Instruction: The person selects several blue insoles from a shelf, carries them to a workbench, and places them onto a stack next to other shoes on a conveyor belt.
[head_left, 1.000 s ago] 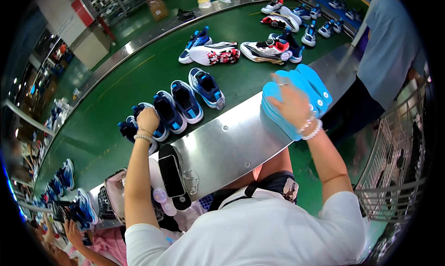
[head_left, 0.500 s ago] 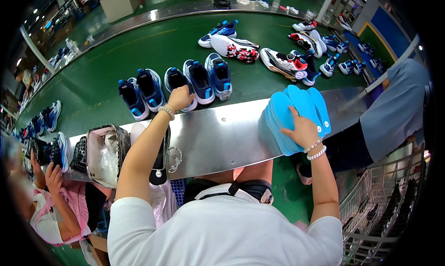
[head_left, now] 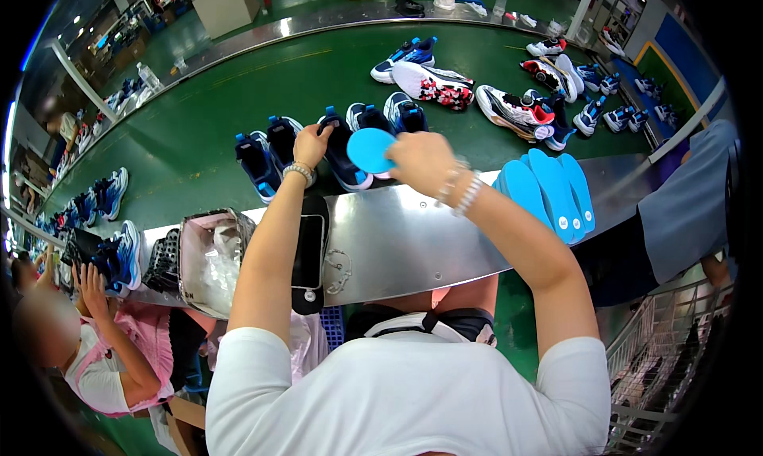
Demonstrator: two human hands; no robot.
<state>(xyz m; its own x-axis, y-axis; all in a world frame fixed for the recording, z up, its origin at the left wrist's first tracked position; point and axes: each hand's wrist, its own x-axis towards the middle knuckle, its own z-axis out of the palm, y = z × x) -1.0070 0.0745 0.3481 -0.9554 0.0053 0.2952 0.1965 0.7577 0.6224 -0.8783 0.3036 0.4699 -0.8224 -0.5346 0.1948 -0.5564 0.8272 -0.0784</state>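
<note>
The left hand (head_left: 311, 146) grips a navy shoe (head_left: 341, 155) just beyond the steel ledge (head_left: 397, 245); the right hand (head_left: 423, 162), apart from it, pinches a blue insole (head_left: 369, 150) beyond the ledge; the step appears to be insertion; the next move likely calls for toe-first alignment

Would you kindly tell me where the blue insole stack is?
In the head view, the blue insole stack lies right of centre on the metal ledge, beside the right forearm.
</note>
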